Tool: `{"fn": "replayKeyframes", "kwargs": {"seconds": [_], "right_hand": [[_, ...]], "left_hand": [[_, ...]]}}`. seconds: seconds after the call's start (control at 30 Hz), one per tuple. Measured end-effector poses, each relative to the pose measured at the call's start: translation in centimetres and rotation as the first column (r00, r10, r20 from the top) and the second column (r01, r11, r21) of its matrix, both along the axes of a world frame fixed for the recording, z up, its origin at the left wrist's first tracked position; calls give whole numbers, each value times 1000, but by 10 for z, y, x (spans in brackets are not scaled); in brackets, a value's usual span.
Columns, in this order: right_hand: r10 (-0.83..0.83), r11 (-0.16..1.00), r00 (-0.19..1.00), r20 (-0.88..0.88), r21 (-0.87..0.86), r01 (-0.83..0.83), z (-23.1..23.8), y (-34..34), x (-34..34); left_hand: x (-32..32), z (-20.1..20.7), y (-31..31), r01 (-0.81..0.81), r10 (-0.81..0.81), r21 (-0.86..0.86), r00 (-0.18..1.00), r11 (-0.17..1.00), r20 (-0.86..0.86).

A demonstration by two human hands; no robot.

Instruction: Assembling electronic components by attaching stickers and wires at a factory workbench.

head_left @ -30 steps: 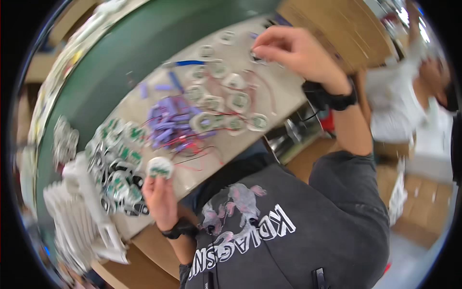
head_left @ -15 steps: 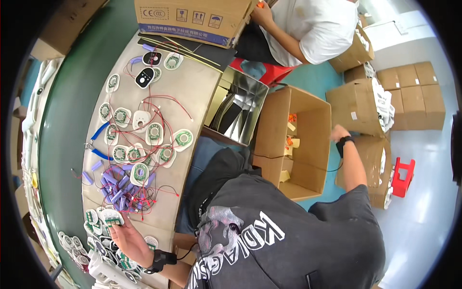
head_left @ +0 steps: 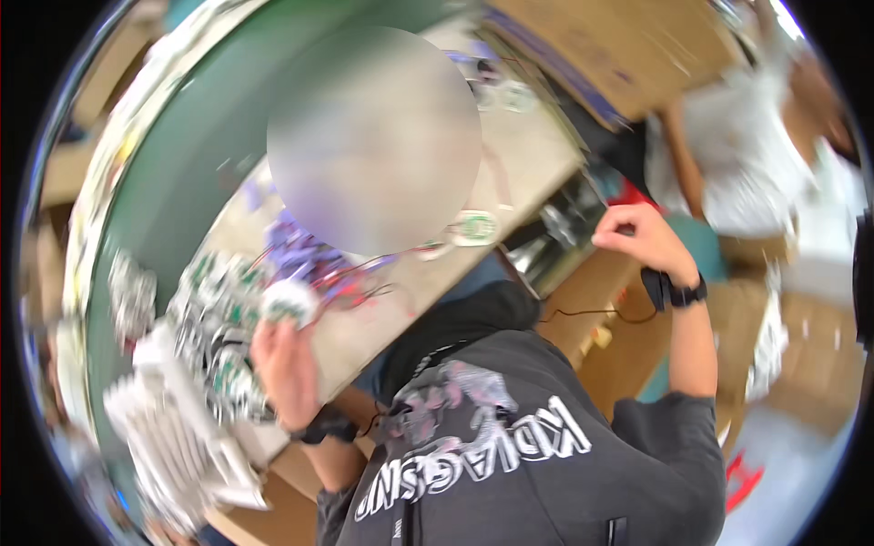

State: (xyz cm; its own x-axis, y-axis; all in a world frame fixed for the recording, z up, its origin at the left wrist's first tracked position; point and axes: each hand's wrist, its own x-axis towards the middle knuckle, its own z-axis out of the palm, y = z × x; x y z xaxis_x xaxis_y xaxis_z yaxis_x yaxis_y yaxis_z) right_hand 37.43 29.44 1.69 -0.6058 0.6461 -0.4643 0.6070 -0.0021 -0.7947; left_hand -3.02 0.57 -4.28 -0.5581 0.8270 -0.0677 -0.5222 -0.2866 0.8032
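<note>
My left hand (head_left: 287,369) is closed on a white rounded plastic piece with a green circuit board (head_left: 289,302), gripping its near edge. It is raised over the near left part of the table, beside a pile of purple cylindrical cells with red and black wires (head_left: 305,250). My right hand (head_left: 645,238) hovers past the table's right edge, near the open metal tin (head_left: 560,223). Its fingers are curled toward the thumb, and nothing shows between them. Another white piece with a green board (head_left: 475,227) lies near the table's edge. Motion blur softens fine detail.
Many board pieces (head_left: 214,309) and white plastic parts (head_left: 173,428) crowd the near left. A cardboard box (head_left: 628,55) stands at the far end, beside a co-worker in a white shirt (head_left: 742,150). An open carton (head_left: 592,337) sits right of my lap. A blurred disc hides the table's middle.
The whole view has swung, tilting the table to the right. My right hand has come from beyond the open carton to near the tin. My left hand still holds the board piece.
</note>
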Motion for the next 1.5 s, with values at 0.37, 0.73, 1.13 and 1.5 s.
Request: {"fn": "replayKeyframes", "kwargs": {"seconds": [0.37, 0.73, 1.13, 1.5], "right_hand": [[482, 867, 745, -460, 126, -483, 11, -80, -262], [315, 789, 735, -600, -265, -554, 10, -90, -276], [209, 890, 731, -650, -183, -417, 22, -101, -276], [388, 917, 731, -561, 159, -365, 21, -110, -274]], "left_hand": [[32, 43, -6, -73, 95, -159, 987, 985, 132], [29, 36, -9, -196, 233, -189, 952, 962, 201], [29, 54, 0, -190, 203, -73, 943, 979, 264], [35, 65, -1, -137, 148, -58, 947, 989, 286]]}}
